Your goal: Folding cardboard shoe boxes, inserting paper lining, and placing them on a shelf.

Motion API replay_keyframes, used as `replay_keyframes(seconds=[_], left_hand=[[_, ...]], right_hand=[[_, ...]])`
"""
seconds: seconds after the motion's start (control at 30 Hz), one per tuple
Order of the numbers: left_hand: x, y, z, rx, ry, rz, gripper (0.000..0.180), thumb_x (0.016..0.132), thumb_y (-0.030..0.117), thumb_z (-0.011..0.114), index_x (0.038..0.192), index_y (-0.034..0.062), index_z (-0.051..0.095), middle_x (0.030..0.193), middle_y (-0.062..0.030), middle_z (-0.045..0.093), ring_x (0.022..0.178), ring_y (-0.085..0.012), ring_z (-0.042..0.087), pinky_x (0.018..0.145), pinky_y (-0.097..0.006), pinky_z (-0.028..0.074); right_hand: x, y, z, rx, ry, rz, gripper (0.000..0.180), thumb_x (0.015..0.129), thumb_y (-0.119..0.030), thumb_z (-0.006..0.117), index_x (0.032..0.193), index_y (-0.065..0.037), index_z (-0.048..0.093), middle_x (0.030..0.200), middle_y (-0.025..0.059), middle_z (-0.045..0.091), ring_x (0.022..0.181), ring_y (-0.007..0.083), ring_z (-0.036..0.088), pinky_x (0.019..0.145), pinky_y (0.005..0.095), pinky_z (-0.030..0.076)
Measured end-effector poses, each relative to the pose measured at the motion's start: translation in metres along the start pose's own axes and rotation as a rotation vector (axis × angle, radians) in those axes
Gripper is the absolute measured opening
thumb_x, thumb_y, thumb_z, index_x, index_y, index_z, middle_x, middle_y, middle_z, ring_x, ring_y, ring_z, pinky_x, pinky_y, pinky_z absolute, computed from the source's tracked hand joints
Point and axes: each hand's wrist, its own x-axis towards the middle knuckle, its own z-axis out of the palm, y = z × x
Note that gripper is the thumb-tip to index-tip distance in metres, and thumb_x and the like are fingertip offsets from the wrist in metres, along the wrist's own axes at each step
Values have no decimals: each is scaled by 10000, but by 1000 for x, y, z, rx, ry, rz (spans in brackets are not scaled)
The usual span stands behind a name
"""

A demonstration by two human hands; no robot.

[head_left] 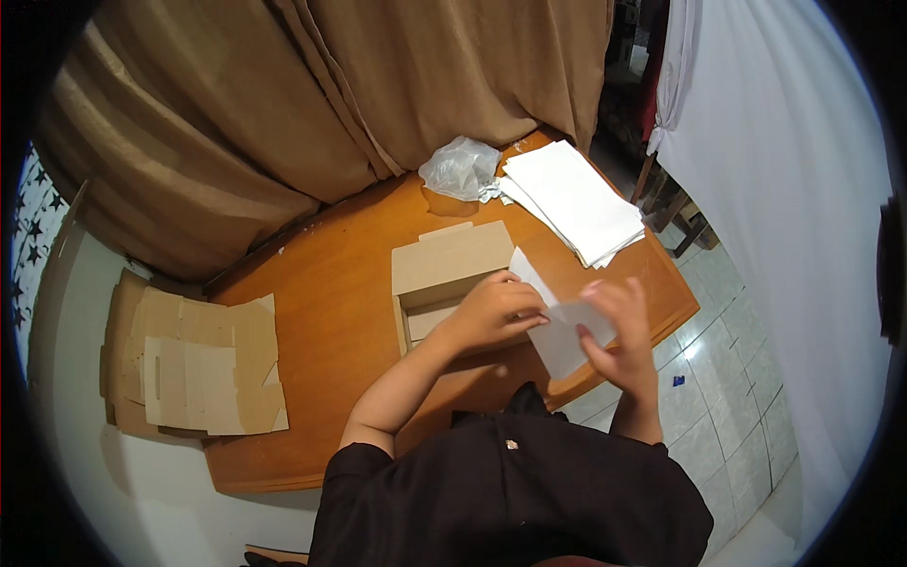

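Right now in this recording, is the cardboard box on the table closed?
No, the box is open, its lid folded back so that you can see into it.

Brn curtain (227,104) w/ folds; wht drape (784,198) R.

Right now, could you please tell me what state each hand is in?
Left hand: closed, pinching the white paper.
Right hand: loosely curled around the same paper's edge; how firmly it grips cannot be told.

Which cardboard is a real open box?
The brown box nearest the left hand: its inside shows between raised walls, while the cardboard pieces at the picture's left lie flattened.
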Motion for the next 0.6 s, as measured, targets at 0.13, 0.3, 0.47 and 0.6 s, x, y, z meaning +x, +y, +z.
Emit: replay_keyframes(seconds=[0.13, 0.3, 0.47, 0.6], left_hand=[[-1, 8, -40, 20, 195, -74, 91, 745, 102, 707, 795, 58, 645, 781, -60, 643, 707, -213, 597, 650, -306, 456], [-17, 36, -83, 53, 518, -124, 140, 700, 48, 733, 808, 43, 644, 728, -62, 634, 640, -194, 577, 576, -293, 440], [-47, 51, -105, 164, 607, -63, 137, 695, 10, 731, 787, 41, 634, 693, -47, 622, 605, -178, 556, 560, -271, 430], [-66, 71, -115, 100, 668, -155, 128, 706, -1, 724, 787, 27, 628, 697, -44, 620, 583, -133, 541, 546, -236, 422]], right_hand=[[-11, 18, -6, 165, 578, 229, 666, 700, -219, 705, 1276, -59, 410, 1235, 154, 479, 1203, 290, 423, 1055, 452, 225], [-14, 50, 26, 729, 459, 370, 1048, 622, -441, 784, 1390, -36, 197, 1274, 168, 424, 1252, 299, 348, 1063, 415, 211], [-7, 53, 64, 1188, 38, 430, 782, 681, -252, 782, 1299, -10, 369, 1157, 133, 521, 1140, 229, 452, 949, 352, 367], [-2, 49, 74, 1309, -181, 442, 290, 768, -115, 713, 1001, 15, 601, 921, 75, 624, 856, 131, 579, 723, 257, 473]])
